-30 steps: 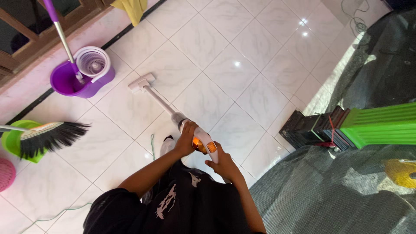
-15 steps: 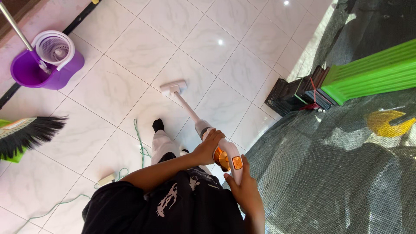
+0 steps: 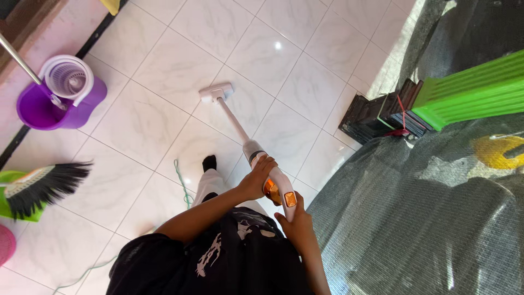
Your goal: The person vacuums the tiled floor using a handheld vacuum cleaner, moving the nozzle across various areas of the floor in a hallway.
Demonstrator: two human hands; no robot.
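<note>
I hold a white stick vacuum cleaner (image 3: 236,127) with an orange part near its handle. Its long tube slants down to a flat white floor head (image 3: 216,92) resting on the white marbled floor tiles (image 3: 164,71). My left hand (image 3: 257,176) wraps around the vacuum's body just above the tube. My right hand (image 3: 295,222) grips the handle end, closer to my body. My black shirt with a white print (image 3: 229,257) and one foot in a black sock (image 3: 209,163) show below.
A purple mop bucket (image 3: 57,98) with a spinner basket stands at left. A black-bristled broom (image 3: 43,186) lies over a green dustpan. A green cord (image 3: 183,183) trails on the floor. Dark netting (image 3: 415,218), stacked dark frames (image 3: 376,117) and green boards (image 3: 475,90) lie at right.
The vacuum's floor head has slid forward and to the right across the tiles. The view has shifted, so the bucket and broom sit further left and the netting fills more of the right.
</note>
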